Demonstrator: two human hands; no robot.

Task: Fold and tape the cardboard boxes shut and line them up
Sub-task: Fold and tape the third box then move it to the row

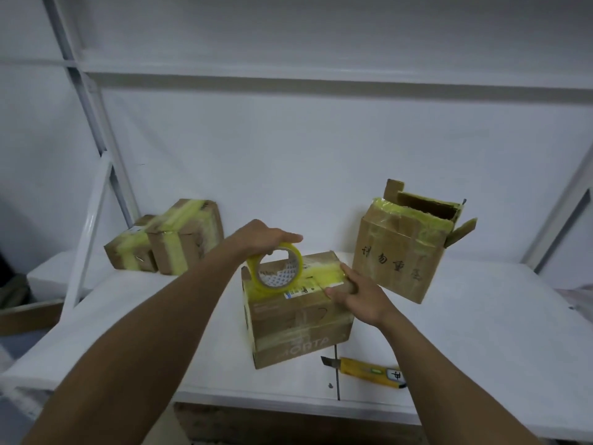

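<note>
Near table (481,342) edge, box (295,319), left hand (256,239) gripping tape (253,271)

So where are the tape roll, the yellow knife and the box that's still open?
tape roll (253,268): head view, on the yellow left side of its ring.
yellow knife (369,370): head view, on the middle of its handle.
open box (394,261): head view, on its front wall, by the writing.
</note>
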